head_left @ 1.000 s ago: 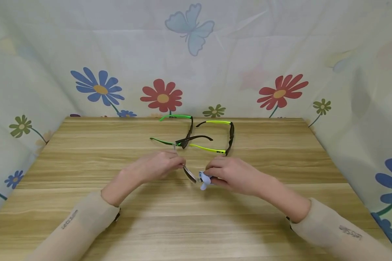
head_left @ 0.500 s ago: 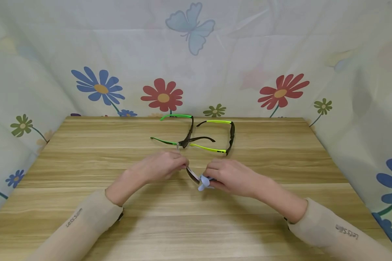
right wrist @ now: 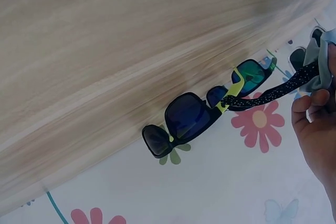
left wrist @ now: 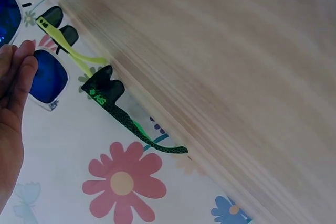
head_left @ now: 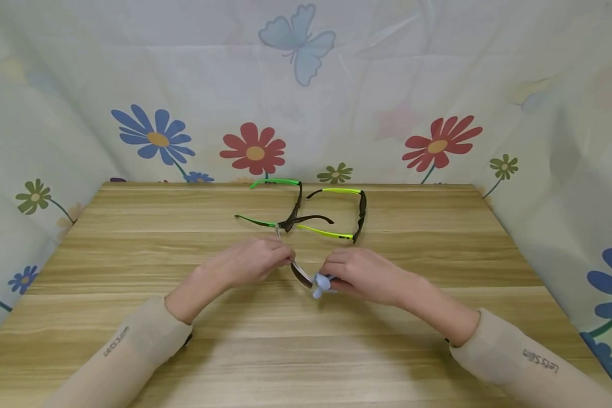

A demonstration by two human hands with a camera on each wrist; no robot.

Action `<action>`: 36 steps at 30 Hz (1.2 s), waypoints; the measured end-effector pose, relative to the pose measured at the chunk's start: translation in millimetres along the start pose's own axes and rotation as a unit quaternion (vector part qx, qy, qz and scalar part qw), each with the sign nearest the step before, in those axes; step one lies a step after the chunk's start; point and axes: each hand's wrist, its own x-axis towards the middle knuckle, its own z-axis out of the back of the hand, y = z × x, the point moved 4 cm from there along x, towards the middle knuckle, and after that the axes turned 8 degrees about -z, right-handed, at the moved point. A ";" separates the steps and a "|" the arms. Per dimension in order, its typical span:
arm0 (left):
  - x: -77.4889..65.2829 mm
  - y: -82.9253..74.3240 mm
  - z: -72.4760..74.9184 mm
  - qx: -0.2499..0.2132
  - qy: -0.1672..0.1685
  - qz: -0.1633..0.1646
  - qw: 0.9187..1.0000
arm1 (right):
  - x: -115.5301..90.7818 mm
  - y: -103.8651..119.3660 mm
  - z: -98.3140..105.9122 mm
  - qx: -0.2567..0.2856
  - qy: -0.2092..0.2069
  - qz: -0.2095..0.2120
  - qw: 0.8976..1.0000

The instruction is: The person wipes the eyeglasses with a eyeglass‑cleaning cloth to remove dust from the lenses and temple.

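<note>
1. Right fingers point(head_left: 332, 268) pinch a cloth point(head_left: 322, 282) to one end of the white glasses point(head_left: 301, 275); mid-wipe, I'd guess.
2. Left fingers point(head_left: 284, 253) grip those glasses over the tabletop point(head_left: 306, 362).
3. Yellow pair point(head_left: 362, 211), green pair point(head_left: 299, 197) lie behind; can't tell if they're done.

Green-and-black sunglasses point(head_left: 298, 205) and yellow-and-black sunglasses point(head_left: 362, 207) lie toward the surface's point(head_left: 413, 226) far edge; a flower-printed backdrop point(head_left: 357, 107) rises beyond.
</note>
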 end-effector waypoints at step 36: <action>0.7 -7.8 7.1 0.006 -0.019 -0.016 1.000 | -19.1 -21.3 7.6 0.026 0.009 -0.036 0.999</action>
